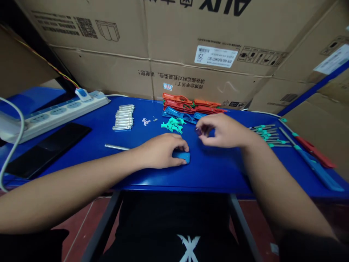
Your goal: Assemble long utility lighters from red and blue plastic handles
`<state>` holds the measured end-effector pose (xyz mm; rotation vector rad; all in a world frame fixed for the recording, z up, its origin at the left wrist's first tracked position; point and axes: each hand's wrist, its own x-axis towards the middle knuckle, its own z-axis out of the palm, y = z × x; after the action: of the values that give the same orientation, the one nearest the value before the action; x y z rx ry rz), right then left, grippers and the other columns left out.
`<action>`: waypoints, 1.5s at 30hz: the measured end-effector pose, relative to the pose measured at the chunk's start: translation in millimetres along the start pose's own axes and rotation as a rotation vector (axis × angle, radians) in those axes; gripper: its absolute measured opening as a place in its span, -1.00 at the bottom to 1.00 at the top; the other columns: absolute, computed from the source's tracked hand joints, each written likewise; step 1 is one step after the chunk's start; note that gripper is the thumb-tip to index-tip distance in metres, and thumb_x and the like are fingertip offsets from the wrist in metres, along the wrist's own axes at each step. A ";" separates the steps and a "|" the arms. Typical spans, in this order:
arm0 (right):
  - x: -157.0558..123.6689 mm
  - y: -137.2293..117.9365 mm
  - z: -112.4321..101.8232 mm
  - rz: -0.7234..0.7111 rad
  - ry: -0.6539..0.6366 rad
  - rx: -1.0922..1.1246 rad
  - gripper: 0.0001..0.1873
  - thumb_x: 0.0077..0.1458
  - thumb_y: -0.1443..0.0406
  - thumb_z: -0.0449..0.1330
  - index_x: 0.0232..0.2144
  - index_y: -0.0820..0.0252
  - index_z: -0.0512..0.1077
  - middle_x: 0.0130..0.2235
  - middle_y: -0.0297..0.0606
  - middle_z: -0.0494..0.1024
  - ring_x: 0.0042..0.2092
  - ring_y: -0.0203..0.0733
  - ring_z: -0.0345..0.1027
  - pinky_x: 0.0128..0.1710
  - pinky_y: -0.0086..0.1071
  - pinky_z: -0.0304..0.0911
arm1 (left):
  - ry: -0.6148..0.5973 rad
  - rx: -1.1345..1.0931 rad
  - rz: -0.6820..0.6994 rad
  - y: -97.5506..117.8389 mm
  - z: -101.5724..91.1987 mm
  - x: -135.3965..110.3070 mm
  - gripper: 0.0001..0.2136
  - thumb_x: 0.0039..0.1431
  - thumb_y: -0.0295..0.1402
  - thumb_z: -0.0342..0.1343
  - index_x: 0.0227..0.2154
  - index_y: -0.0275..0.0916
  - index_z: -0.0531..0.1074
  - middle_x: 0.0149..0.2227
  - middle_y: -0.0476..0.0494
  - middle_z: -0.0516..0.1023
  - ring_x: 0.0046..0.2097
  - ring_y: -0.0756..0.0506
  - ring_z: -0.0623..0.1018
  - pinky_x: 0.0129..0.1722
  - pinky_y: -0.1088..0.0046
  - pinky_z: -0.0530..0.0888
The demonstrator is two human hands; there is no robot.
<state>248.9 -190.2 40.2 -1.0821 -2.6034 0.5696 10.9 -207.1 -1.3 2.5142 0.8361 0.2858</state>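
Note:
My left hand (160, 151) rests on the table with its fingers curled round a blue plastic piece (184, 157), whose rounded end shows between thumb and fingers. A thin metal rod (116, 147) sticks out on the far side of my left wrist; I cannot tell if it joins the blue piece. Off to the right, my right hand (223, 130) pinches a small dark purple part (199, 131) between thumb and fingertips, above the table. Beyond the hands lie a pile of mint-green plastic clips (173, 124) and stacked orange, red and blue handle shells (178, 106).
Clear tubes (123, 117) lie in a row beside tiny white parts (145, 122). A power strip (65, 109) and black phone (49, 148) are at left. At right are metal rods with green clips (271, 135) and a blue-handled tool (317, 167). Cardboard (169, 47) stands behind.

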 end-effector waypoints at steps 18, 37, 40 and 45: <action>-1.0 7.5 33.6 -0.068 0.218 0.606 -0.51 0.16 0.22 0.26 0.12 0.07 0.28 -0.21 -0.30 0.52 -0.23 -0.18 0.56 -0.20 -0.30 0.49 | 0.038 -0.163 0.026 -13.7 11.5 7.1 -0.74 0.15 -0.27 0.28 -0.13 -0.25 0.55 -0.18 -0.14 0.59 -0.20 -0.07 0.56 -0.14 0.41 0.46; 27.9 -60.8 -10.7 0.230 -0.138 -0.535 -0.46 0.18 -0.10 0.06 -0.42 0.21 0.56 -0.47 -0.16 0.54 -0.45 -0.18 0.32 -0.48 -0.34 0.02 | 0.145 -0.445 0.022 -16.8 24.5 20.6 -0.79 0.27 -0.27 0.13 -0.33 -0.29 0.57 -0.34 -0.07 0.65 -0.27 -0.05 0.60 -0.23 0.46 0.48; 23.8 -55.7 -24.0 0.023 -0.062 -0.449 -0.53 0.17 -0.04 0.15 -0.10 0.17 0.54 -0.26 -0.18 0.61 -0.33 -0.17 0.39 -0.38 -0.34 0.14 | 0.110 -0.427 0.008 -15.4 22.5 22.6 -0.76 0.30 -0.26 0.10 -0.37 -0.29 0.58 -0.39 -0.06 0.64 -0.32 -0.02 0.59 -0.27 0.49 0.45; 20.4 -60.2 -46.3 -0.188 -0.146 -0.487 -0.70 0.26 0.16 0.08 -0.17 0.13 0.57 -0.28 -0.22 0.61 -0.30 -0.18 0.41 -0.28 -0.31 0.18 | 0.113 -0.354 0.090 -12.6 18.5 22.4 -0.74 0.31 -0.27 0.09 -0.39 -0.26 0.60 -0.39 -0.06 0.61 -0.29 0.00 0.55 -0.22 0.50 0.43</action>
<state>215.5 -202.5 110.3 -0.9272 -3.0197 -0.0379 28.4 -191.5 -22.5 2.2219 0.6490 0.5586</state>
